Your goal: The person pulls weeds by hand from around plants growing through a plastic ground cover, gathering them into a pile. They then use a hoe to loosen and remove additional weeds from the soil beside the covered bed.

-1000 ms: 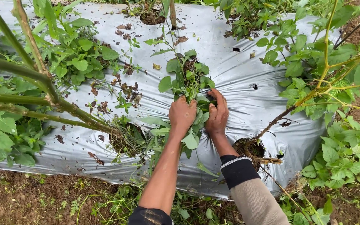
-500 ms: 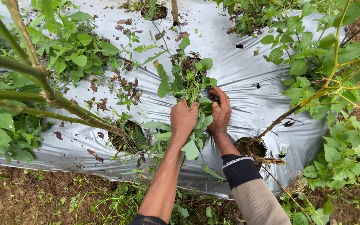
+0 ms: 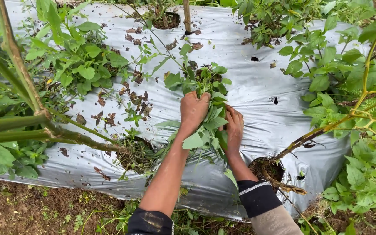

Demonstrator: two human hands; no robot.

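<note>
Gripping a leafy green weed clump, both hands sit close together w/ the stems between them: left hand closed over the top leaves, right hand clamped on the lower side. Clump lies on silver plastic mulch sheet. Planting hole w/ woody stem just below right wrist; another planting hole left of left forearm.

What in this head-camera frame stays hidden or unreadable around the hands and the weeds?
- Left hand fingertips: buried in the weed clump.
- Right hand palm and grip: leaves cover them.
- Weed roots: hidden under foliage and the silver plastic mulch.
- Bamboo stake: cut off by the top edge.
</note>
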